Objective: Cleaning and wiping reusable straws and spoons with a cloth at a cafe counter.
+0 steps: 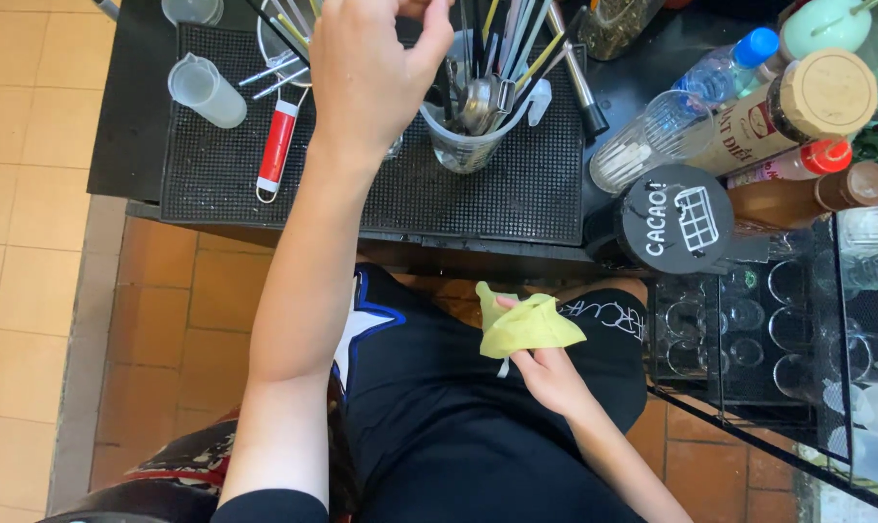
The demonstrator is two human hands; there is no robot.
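Left hand: the left hand [376, 73] is raised over the black ribbed mat [516, 194]; its fingertips are cut off by the top edge, so it cannot be told whether they are spread or pinched on anything.
Right hand: the right hand [552, 378] is held low over the lap, and a yellow cloth [526, 324] is pinched between thumb and fingers.
Cloth: it is crumpled, with its long axis running roughly left to right, a corner pointing right and a small white tag hanging down.
Utensil cup: a clear cup [468, 136] is packed with spoons, straws and sticks that stand upright and fan towards the top edge; it sits just right of the left hand.
Red-handled tool: a tool with a red handle [276, 145] lies on the mat, its long axis near vertical in view, handle end towards the person.
Measuring cup: a small clear cup [205, 90] lies tilted at the mat's left edge.
Round lid: a black round lid [676, 218] with white lettering and a white grid drawing is seen at the table's right end.
Bottles: a bottle with a tan cap [826, 92] and pale label, a red-capped bottle [826, 157], a brown bottle [807, 199] and a blue-capped clear bottle [725, 68] lean together on the right.
Glass rack: upright glasses are stored in a wire rack [749, 329] below the bottles.
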